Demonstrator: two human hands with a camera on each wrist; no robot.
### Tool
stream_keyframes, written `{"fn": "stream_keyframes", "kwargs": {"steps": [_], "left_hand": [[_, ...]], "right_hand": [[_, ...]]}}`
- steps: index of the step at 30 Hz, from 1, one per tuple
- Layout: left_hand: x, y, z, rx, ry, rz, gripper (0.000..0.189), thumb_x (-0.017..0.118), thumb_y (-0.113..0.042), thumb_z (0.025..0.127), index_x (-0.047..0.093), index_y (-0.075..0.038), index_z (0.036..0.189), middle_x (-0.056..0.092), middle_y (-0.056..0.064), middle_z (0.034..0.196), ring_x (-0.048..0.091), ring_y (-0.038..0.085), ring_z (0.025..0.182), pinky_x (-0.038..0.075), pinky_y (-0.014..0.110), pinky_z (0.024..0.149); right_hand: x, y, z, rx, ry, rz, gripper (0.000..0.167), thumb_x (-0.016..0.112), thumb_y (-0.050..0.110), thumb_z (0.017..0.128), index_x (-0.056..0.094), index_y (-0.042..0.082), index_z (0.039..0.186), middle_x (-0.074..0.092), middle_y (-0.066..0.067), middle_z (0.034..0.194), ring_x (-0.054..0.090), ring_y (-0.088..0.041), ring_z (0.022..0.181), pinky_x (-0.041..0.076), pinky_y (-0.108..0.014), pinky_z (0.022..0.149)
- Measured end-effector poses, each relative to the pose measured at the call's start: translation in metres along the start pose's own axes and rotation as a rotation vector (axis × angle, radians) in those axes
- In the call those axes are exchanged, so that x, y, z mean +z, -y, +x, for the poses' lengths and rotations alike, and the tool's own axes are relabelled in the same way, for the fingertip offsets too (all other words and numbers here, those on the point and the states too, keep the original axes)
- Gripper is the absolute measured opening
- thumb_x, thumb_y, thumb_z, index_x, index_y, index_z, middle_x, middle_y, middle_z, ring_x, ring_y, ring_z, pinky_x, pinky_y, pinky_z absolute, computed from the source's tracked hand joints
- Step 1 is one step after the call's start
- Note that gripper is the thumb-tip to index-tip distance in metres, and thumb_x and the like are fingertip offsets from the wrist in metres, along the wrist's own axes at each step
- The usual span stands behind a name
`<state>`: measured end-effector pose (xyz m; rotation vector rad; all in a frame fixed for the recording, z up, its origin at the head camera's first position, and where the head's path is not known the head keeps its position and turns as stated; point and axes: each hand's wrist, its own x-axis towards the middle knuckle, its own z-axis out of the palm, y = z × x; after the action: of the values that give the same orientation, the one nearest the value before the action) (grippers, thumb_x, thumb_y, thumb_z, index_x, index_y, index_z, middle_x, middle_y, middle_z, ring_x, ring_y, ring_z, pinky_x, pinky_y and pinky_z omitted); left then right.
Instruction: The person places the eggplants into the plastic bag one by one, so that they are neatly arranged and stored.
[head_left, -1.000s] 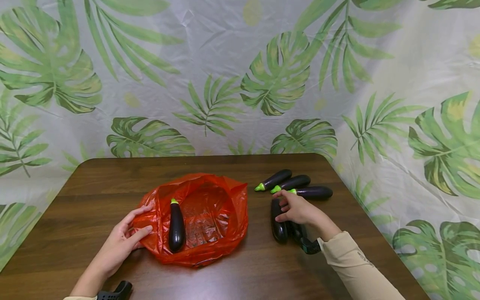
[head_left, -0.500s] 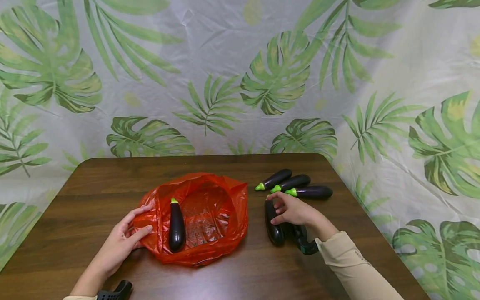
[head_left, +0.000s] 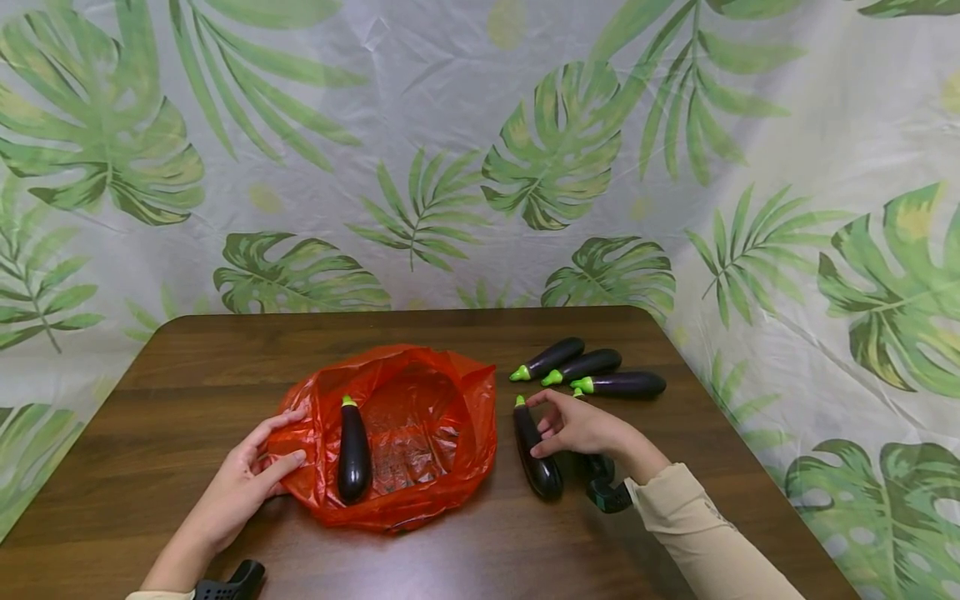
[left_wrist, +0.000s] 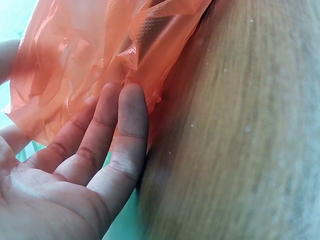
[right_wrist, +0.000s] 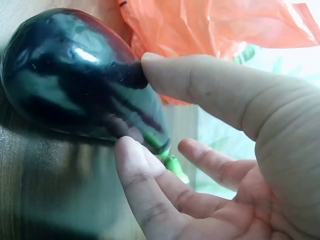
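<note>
The right hand (head_left: 581,427) pinches a dark, glossy eggplant (head_left: 546,479) between thumb and fingers, right of the red plastic bag (head_left: 472,487). In the right wrist view the thumb lies on one side of this eggplant (right_wrist: 50,75) and a fingertip on the other; its green stem points away. The left hand (head_left: 243,467) rests against the bag's left side, and its fairly straight fingers (left_wrist: 132,120) touch the plastic in the left wrist view. Another eggplant (head_left: 352,458) lies in the bag's wide mouth. Behind the right hand, one more eggplant is mostly hidden, its stem tip (head_left: 578,393) showing.
Three eggplants lie near the back right of the brown wooden table (head_left: 225,358): a far one (head_left: 555,357), a middle one (head_left: 592,365) and a near one (head_left: 630,384). A leaf-patterned curtain (head_left: 435,192) hangs behind the table. Each wrist carries a black camera.
The right hand has shifted left with its eggplant, away from the one behind it and closer to the bag. Its stem has come into sight. Left hand and bag look unmoved.
</note>
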<state>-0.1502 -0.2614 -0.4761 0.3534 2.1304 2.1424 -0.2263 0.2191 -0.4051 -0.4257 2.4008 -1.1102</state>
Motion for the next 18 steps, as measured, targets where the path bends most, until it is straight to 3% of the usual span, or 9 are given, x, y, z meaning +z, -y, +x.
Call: {"fn": "stream_keyframes", "kwargs": {"steps": [10,18], "left_hand": [[0.001,-0.001,0.0,0.005,0.0,0.001,0.053,0.056,-0.001,0.11,0.045,-0.015,0.16,0.067,-0.012,0.127,0.075,0.011,0.104,0.066,0.032,0.08],[0.001,-0.001,0.0,-0.011,-0.024,0.025,0.051,0.058,-0.003,0.109,0.047,-0.014,0.158,0.068,-0.012,0.124,0.075,0.01,0.101,0.066,0.031,0.078]], "right_hand": [[0.004,-0.001,0.001,0.054,0.029,-0.01,0.07,0.084,0.013,0.09,0.047,-0.004,0.147,0.065,-0.006,0.089,0.062,-0.014,0.078,0.055,-0.028,0.076],[0.011,-0.005,0.0,0.081,0.027,0.025,0.073,0.081,0.016,0.093,0.042,0.0,0.152,0.069,-0.008,0.092,0.065,-0.017,0.075,0.058,-0.03,0.075]]}}
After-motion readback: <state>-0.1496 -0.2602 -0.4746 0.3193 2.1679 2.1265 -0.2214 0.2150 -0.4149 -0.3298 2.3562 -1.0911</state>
